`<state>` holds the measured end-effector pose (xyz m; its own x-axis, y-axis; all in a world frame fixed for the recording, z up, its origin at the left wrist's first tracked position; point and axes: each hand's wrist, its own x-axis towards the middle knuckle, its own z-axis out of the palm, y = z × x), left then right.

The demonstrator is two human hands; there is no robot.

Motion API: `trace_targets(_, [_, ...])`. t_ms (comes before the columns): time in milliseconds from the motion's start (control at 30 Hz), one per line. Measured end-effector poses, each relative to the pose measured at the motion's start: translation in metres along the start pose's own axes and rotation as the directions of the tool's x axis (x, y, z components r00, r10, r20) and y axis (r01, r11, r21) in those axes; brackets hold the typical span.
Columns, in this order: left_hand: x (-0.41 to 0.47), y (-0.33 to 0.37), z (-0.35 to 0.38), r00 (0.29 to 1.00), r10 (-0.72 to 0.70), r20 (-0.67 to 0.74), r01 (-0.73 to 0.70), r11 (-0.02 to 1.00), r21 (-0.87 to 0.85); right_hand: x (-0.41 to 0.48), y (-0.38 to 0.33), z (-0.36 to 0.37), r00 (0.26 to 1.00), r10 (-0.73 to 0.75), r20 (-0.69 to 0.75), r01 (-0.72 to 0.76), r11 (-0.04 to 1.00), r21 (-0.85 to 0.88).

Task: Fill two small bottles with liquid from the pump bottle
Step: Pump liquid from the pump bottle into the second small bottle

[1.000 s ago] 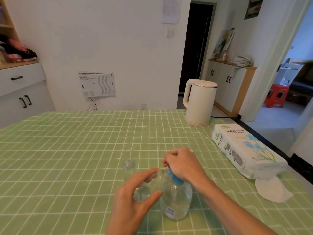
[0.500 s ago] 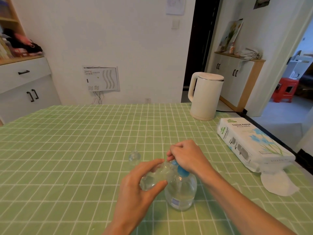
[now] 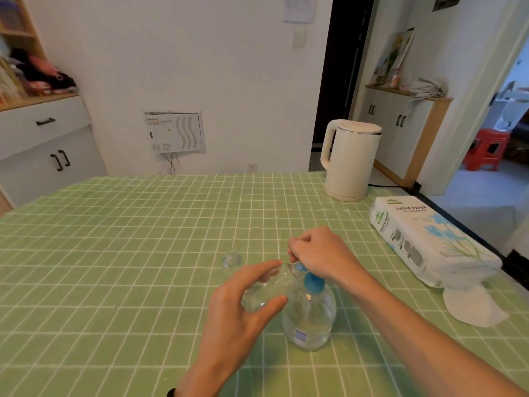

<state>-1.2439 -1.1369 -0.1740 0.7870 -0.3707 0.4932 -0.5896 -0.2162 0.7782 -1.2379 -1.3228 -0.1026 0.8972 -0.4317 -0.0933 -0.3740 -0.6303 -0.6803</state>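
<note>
A clear pump bottle (image 3: 310, 318) with a blue pump head (image 3: 312, 281) stands on the green checked tablecloth (image 3: 143, 253). My right hand (image 3: 320, 255) rests on top of the pump head, fingers curled over it. My left hand (image 3: 237, 313) holds a small clear bottle (image 3: 262, 290) tilted, its mouth up against the pump's nozzle. A second small clear bottle (image 3: 230, 259) stands upright on the cloth just behind and left of my hands.
A white electric kettle (image 3: 350, 160) stands at the table's far right, its cord running off the edge. A tissue paper pack (image 3: 426, 239) lies along the right edge with a loose tissue (image 3: 472, 308) in front of it. Cabinets line the walls.
My hands, the pump bottle and the small bottle keep their grip and pose. The view has shifted slightly, with the head tilting a little.
</note>
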Motion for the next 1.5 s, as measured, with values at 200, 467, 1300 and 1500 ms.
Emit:
trace_targets(200, [-0.002,-0.004,0.003,1.0,-0.02,-0.004,0.02,1.0,-0.007,-0.003,0.007,0.007,0.998,0.059,0.002,-0.059,0.996,0.071])
trace_targets(467, [-0.004,-0.004,0.003,0.999,-0.035,-0.001,0.035,0.999,-0.027,-0.004,0.008,0.009,0.998,0.063,0.025,-0.065,0.994,0.091])
trace_targets(1300, [-0.005,-0.003,0.003,0.999,-0.04,-0.017,0.038,0.992,-0.117,-0.005,0.005,0.003,1.0,0.008,0.027,-0.012,0.984,0.177])
trace_targets(1500, [-0.002,-0.005,0.002,0.999,-0.023,-0.024,0.019,0.989,-0.149,-0.004,0.003,0.001,1.0,-0.024,-0.004,0.024,0.98,0.198])
